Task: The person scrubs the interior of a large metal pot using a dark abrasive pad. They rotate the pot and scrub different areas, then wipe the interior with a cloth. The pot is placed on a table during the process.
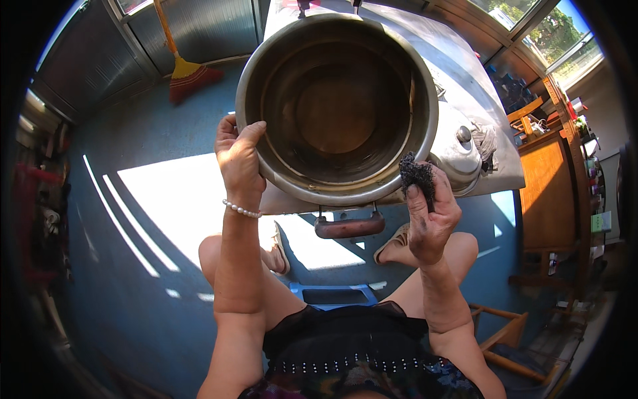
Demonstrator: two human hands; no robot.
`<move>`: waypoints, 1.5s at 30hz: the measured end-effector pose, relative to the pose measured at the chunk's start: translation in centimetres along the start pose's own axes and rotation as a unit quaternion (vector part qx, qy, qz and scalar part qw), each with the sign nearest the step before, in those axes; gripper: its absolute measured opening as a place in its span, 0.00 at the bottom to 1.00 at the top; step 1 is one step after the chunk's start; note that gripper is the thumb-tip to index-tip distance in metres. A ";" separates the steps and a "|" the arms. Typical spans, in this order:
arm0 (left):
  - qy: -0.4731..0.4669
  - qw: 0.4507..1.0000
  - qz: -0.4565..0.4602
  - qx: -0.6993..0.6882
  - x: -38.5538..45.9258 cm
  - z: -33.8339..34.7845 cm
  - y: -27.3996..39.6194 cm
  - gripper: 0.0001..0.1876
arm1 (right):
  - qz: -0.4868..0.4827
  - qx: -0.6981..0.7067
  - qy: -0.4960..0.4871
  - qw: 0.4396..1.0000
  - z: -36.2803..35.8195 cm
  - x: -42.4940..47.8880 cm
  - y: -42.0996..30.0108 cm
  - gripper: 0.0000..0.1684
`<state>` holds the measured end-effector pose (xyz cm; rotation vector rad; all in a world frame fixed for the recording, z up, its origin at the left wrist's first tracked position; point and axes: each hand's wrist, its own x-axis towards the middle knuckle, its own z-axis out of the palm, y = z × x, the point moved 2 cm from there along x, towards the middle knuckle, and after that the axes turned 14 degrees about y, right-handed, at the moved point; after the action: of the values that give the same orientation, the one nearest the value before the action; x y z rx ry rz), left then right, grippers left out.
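A large metal pot faces me on the table, its stained inside in view. Its near side handle, a reddish-brown grip on metal brackets, hangs past the table edge. My left hand grips the pot's left rim, thumb over the lip and fingers behind the outer wall. Pinched in my right hand is a dark scouring pad, held at the lower right of the rim. Dark smudges mark that hand. Whether the pad touches the rim I cannot tell.
Right of the pot lie a metal lid with a dark knob and a grey cloth on the table. A broom leans at the back left. A blue stool is beneath me; wooden furniture stands at the right.
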<state>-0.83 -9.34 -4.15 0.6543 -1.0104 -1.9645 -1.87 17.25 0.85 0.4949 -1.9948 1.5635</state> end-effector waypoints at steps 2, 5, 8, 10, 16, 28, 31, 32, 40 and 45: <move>-0.011 1.000 0.009 0.016 0.0 0.6 0.0 0.14 | 0.016 -0.010 0.003 1.000 -0.1 0.2 0.6 0.13; -0.021 0.999 0.031 0.038 0.4 1.1 -0.1 0.15 | 0.050 0.015 -0.005 0.999 0.2 0.9 0.8 0.13; -0.019 0.996 0.049 0.066 -0.1 1.8 0.2 0.15 | 0.019 0.006 0.000 1.000 0.4 1.6 1.3 0.12; -0.020 0.994 0.056 0.087 -0.5 2.3 0.4 0.16 | -0.013 -0.013 0.001 1.000 0.4 2.3 1.7 0.12; 0.014 0.993 0.023 0.115 -1.8 2.3 1.1 0.14 | 0.119 0.006 -0.071 0.990 -0.5 5.3 1.9 0.11; -0.072 0.983 -0.158 0.056 -9.8 2.7 0.8 0.07 | -0.154 -0.082 -0.243 0.954 4.1 4.5 -4.3 0.14; -0.071 0.982 -0.116 0.128 -9.2 0.7 1.8 0.10 | -0.143 -0.138 -0.333 0.922 5.3 3.7 -3.8 0.13; -0.033 0.982 -0.068 0.171 -8.2 0.2 2.3 0.13 | -0.135 -0.151 -0.365 0.909 5.7 3.8 -3.8 0.12; 0.038 0.945 0.128 0.298 -2.3 2.6 1.4 0.14 | 0.072 -0.102 -0.498 0.858 10.2 4.1 -2.0 0.10; -0.006 0.983 0.103 0.152 -6.2 2.6 -0.6 0.12 | 0.314 -0.046 -0.230 0.920 14.6 4.4 -1.2 0.10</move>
<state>0.33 -2.80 -2.72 0.6720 -1.3452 -1.6519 -7.38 3.04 2.01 0.1904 -2.7737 1.8216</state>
